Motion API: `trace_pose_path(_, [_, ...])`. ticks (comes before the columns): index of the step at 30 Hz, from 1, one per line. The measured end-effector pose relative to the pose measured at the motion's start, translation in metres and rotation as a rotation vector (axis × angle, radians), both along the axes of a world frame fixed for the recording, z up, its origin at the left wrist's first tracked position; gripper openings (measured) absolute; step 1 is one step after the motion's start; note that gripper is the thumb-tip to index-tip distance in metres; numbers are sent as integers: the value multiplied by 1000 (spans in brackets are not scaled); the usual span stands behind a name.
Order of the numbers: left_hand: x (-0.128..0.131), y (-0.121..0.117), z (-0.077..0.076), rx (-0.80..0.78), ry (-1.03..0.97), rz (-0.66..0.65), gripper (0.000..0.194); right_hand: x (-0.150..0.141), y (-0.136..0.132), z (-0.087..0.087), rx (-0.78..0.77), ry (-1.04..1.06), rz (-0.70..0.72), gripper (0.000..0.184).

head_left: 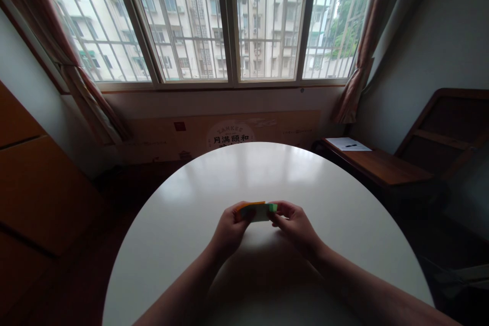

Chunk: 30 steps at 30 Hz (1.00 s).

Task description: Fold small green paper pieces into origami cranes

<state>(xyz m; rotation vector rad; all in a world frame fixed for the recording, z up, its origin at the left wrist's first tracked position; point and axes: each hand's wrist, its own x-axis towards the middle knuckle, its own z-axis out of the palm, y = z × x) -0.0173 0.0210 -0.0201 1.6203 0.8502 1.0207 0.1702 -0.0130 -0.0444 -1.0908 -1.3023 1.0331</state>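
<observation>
- Spanning both grips, the green-and-orange piece (261, 213) appears held above the counter (164, 249)
- Left grip (230, 227): closed on the piece's left end, thumb toward the viewer
- Right grip (295, 222): pinching the right end
- Proximity: equal, one grip per end
- Long axis: left to right, roughly level; pointed tip not discernible

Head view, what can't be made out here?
In the head view:
Green-orange item: partly hidden by the left hand and right hand.
White table: near side cut off by the bottom edge.
Wall banner: lowest lettering hidden behind the table.
Paper: any writing, too small.
</observation>
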Motion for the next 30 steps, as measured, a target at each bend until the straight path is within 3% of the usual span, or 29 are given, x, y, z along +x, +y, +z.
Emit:
trace_pose_path(5, [-3, 7, -6, 241, 319, -6, 20, 8, 4, -6, 175, -522, -65, 21])
trace_pose_path(11, [-14, 9, -1, 350, 652, 90, 16, 11, 3, -7, 189, -638, -96, 20])
trace_pose_path(14, [-17, 7, 4, 318, 772, 109, 15, 10, 1, -4, 181, -669, -89, 18])
trace_pose_path(19, [-13, 0, 9, 273, 787, 65, 16, 5, -3, -1, 146, -671, -58, 14])
trace_pose_path(25, [-10, -3, 10, 240, 750, 24, 17, 4, -3, 0, 111, -644, -14, 25])
trace_pose_path(30, [-9, -5, 13, 210, 558, 47, 24, 2, -2, 1, 138, -672, -34, 15])
